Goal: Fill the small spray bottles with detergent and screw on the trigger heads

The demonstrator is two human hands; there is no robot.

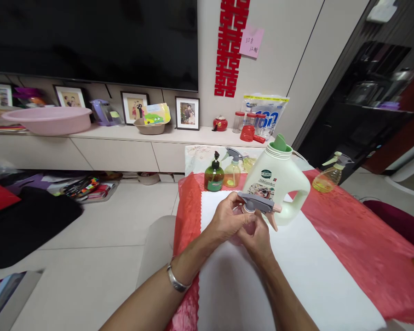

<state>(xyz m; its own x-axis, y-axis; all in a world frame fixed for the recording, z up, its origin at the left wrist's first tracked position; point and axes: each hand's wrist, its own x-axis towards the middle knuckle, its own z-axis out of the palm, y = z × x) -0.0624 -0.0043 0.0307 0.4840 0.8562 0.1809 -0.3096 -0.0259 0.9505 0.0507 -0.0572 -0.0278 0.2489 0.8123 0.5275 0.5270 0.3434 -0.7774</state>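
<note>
Both my hands are wrapped around a small pinkish clear spray bottle [238,238] with a grey trigger head [258,202] and a pale pink trigger. My left hand [227,216] grips it at the neck and upper side. Lower on the body, my right hand [258,236] closes round it from the other side. The fingers cover much of the bottle. Just behind stands a large pale green detergent jug [279,174] with a green piece [279,143] in its mouth. A green pump bottle [214,174] and a yellowish spray bottle [232,172] stand further back.
A white mat [317,276] lies on the red table cover [359,234]. Another spray bottle with yellow liquid [327,177] stands on the right. Behind the table, a long cabinet [117,151] carries a pink basin [51,120], photo frames and red-lidded jars. A grey seat [155,248] is at the left.
</note>
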